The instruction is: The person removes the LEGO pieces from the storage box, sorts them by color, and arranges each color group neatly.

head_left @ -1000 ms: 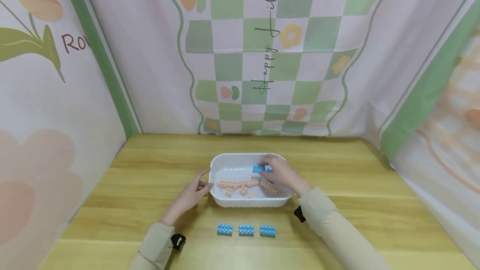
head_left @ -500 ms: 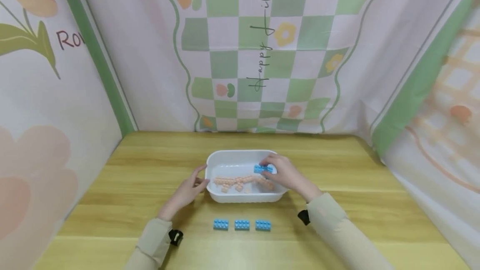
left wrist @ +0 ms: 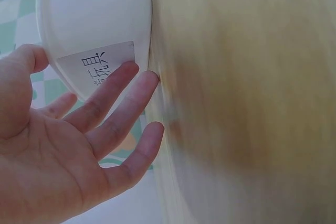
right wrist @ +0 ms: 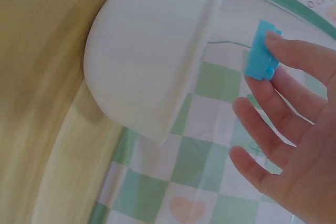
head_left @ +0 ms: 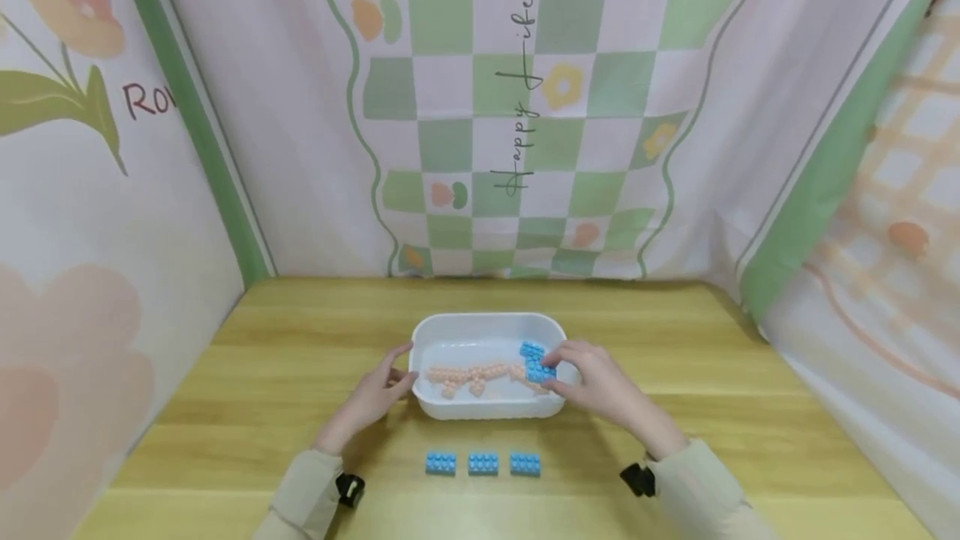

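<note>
Above the right end of the white plastic bin (head_left: 487, 409), my right hand (head_left: 600, 382) pinches a blue building block (right wrist: 260, 51) between thumb and fingers. Other blue blocks (head_left: 531, 350) show inside the bin just behind that hand. Peach-coloured blocks (head_left: 468, 375) lie along the bin's floor, some in long joined-looking rows. My left hand (head_left: 373, 394) is at the bin's left end, its thumb at the rim and its spread fingers along the outer wall. In the left wrist view, a paper label (left wrist: 100, 64) with printed characters sits on that wall, partly covered by the fingers.
Three blue blocks, a left one (head_left: 440, 463), a middle one (head_left: 483, 463) and a right one (head_left: 525, 463), stand in a spaced row in front of the bin. All rest on a wooden table (head_left: 315, 307). Printed curtains (head_left: 502, 140) hang behind it.
My right hand has pulled back toward the bin's right front and raised a blue block, uncovering blue ones behind it. My left hand has stayed at the bin's left end.
</note>
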A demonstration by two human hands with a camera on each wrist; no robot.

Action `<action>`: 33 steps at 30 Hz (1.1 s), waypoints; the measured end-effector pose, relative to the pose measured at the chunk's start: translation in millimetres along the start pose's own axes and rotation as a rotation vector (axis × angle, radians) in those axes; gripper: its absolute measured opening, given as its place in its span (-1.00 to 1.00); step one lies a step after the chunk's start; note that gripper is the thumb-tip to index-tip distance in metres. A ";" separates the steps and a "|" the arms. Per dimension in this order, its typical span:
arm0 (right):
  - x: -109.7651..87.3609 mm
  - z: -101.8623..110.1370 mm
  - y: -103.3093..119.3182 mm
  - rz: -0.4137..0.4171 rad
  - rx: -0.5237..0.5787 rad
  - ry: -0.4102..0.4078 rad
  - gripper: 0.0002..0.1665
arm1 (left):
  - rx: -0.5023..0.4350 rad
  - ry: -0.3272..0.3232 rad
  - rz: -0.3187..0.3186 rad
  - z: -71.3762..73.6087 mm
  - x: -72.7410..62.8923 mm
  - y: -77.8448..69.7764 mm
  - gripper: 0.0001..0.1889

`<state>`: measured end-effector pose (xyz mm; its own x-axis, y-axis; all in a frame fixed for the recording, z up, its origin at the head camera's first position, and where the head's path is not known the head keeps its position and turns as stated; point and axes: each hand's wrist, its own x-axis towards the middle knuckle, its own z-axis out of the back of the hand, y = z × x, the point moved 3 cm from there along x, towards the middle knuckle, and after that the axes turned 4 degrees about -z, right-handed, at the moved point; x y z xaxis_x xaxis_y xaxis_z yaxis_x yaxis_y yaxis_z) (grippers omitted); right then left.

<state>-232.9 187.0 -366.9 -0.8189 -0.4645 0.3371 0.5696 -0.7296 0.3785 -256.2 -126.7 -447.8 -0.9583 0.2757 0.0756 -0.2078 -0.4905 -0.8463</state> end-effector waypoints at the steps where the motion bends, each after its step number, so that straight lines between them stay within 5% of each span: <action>1: -5.2 1.5 1.1 0.018 0.001 -0.020 -0.78 | -0.007 0.001 -0.003 0.3 -0.2 -0.2 -0.40; 7: -43.5 1.9 -1.2 0.130 -0.041 -0.125 -0.68 | -0.026 0.026 -0.004 -2.5 -2.2 3.5 -0.40; 14: -73.1 -10.9 -13.3 0.136 -0.056 -0.081 -0.67 | -0.025 0.025 -0.010 -1.4 -1.4 8.8 -0.40; 24: -81.3 -23.7 -20.1 -0.088 -0.039 0.191 -0.81 | -0.008 0.029 -0.012 3.2 4.8 6.5 -0.39; 33: -77.2 -32.4 -20.0 -0.142 -0.050 0.249 -0.82 | -0.012 0.025 0.000 4.8 4.2 5.3 -0.39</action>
<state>-183.3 221.2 -428.4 -0.8859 -0.4601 0.0593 0.4486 -0.8171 0.3621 -262.3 -132.0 -449.5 -0.9529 0.2966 0.0629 -0.2057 -0.4803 -0.8526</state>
